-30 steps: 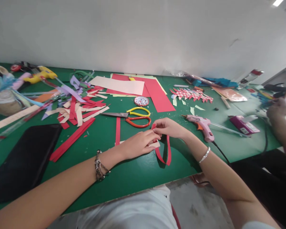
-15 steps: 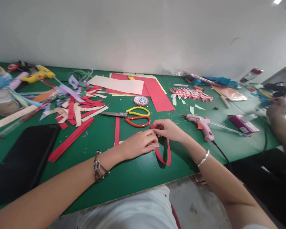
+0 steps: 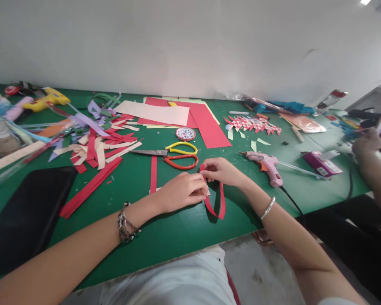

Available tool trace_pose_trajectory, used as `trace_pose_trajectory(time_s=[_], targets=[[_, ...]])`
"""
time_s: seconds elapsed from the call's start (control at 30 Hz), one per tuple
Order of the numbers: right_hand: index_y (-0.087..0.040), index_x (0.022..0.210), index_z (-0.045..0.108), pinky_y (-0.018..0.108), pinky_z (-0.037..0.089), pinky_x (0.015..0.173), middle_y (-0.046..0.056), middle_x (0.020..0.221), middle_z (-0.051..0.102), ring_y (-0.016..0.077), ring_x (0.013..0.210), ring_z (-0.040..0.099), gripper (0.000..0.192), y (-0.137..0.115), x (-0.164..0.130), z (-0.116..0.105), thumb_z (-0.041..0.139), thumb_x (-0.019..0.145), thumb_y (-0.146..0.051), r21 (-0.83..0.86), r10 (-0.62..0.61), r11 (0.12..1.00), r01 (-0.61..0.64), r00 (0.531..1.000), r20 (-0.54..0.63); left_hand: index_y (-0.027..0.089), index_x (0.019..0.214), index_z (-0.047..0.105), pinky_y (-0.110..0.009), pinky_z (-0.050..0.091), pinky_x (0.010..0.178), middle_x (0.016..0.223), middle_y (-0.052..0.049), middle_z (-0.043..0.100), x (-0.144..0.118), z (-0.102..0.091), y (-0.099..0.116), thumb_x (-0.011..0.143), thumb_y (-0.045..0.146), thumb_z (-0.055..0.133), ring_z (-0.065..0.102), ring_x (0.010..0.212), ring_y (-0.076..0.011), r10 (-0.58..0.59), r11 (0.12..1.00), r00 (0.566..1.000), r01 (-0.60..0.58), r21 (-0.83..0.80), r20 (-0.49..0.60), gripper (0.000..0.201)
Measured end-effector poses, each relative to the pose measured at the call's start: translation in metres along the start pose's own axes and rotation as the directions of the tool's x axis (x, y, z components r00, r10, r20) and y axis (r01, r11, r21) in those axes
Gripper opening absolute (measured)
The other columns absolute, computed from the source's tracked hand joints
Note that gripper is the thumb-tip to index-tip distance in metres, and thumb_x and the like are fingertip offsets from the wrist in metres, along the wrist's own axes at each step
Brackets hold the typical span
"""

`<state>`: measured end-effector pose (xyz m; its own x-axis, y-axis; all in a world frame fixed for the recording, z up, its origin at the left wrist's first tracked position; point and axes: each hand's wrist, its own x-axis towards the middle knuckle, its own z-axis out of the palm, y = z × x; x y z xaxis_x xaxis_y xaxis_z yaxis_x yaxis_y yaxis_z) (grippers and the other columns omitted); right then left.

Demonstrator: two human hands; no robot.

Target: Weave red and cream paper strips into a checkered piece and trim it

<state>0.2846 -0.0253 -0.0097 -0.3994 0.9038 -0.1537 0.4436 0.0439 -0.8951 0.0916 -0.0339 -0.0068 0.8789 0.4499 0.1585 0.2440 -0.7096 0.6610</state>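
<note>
The green table (image 3: pixel 165 237) ends at the person's tummy, and its near edge slants up to the right. Both hands are over the table, in from that edge. There is green table top between the left arm and the edge, and some more between the right hand (image 3: pixel 221 171) and the pink glue gun (image 3: pixel 269 167). Past the hands it is tighter. The scissors (image 3: pixel 165 153) lie there, with the orange handle near the left hand (image 3: pixel 184 190). A gray wall (image 3: pixel 190 51) stands at the back. Off to the left, some long red strips (image 3: pixel 92 186) lie beside a flat black thing (image 3: pixel 31 212).

The right hand's thumb and fingers pinch the top of a red band (image 3: pixel 222 203). The band bends down in a loop near the table; I can't tell if it touches. The left hand's fingers are curled and close together over a pale strip (image 3: pixel 154 191), which pokes out on both sides. I can't tell if they grip it or just press on it.
</note>
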Motion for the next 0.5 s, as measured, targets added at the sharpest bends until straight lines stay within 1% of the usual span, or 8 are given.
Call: trace_pose_trajectory(time_s=[0.1,0.23,0.33,0.4,0.5], targets=[[-0.019,0.065,0.051,0.022,0.041,0.049,-0.004,0.054,0.054,0.0092,0.050,0.052,0.019,0.000,0.000,0.001,0.059,0.075,-0.032,-0.002,0.007,1.000,-0.007,1.000,-0.010,0.018,0.082,0.060,-0.027,0.039,0.076,0.084,0.000,0.057,-0.002,-0.003,0.002,0.086,0.021,0.054,0.054,0.075,-0.0135,-0.007,1.000,1.000,0.008,-0.014,0.009,0.008],[-0.019,0.064,0.051,0.021,0.039,0.047,-0.004,0.054,0.054,0.0086,0.050,0.052,0.020,0.001,0.001,0.001,0.059,0.076,-0.033,-0.002,-0.017,1.000,0.017,1.000,-0.008,0.018,0.085,0.062,-0.024,0.042,0.067,0.092,-0.003,0.057,-0.007,-0.011,0.005,0.087,0.027,0.053,0.055,0.073,-0.0126,-0.044,0.995,0.999,0.046,-0.090,0.017,0.013],[-0.019,0.065,0.051,0.021,0.038,0.047,-0.004,0.055,0.055,0.0085,0.050,0.052,0.018,0.002,0.000,0.000,0.059,0.075,-0.031,-0.012,-0.026,1.000,0.026,1.000,-0.009,0.017,0.084,0.063,-0.025,0.044,0.072,0.094,-0.003,0.056,-0.010,-0.018,0.009,0.088,0.033,0.051,0.056,0.077,-0.0137,-0.056,0.992,0.998,0.057,-0.115,0.013,0.020],[-0.019,0.066,0.052,0.021,0.039,0.048,-0.003,0.057,0.056,0.0090,0.052,0.053,0.017,0.002,0.000,0.000,0.060,0.075,-0.031,-0.010,-0.019,1.000,0.019,1.000,-0.006,0.017,0.081,0.064,-0.025,0.044,0.073,0.093,-0.004,0.055,-0.012,-0.022,0.010,0.090,0.036,0.046,0.056,0.078,-0.0140,-0.056,0.986,0.998,0.058,-0.154,0.017,0.027],[-0.019,0.066,0.052,0.022,0.040,0.050,-0.003,0.058,0.056,0.0097,0.054,0.054,0.017,0.002,0.000,-0.001,0.060,0.074,-0.031,-0.010,-0.019,1.000,0.019,1.000,-0.005,0.016,0.078,0.065,-0.023,0.044,0.067,0.090,-0.003,0.055,-0.013,-0.023,0.011,0.094,0.036,0.035,0.055,0.071,-0.0113,-0.100,0.963,0.995,0.096,-0.253,-0.002,0.040]])
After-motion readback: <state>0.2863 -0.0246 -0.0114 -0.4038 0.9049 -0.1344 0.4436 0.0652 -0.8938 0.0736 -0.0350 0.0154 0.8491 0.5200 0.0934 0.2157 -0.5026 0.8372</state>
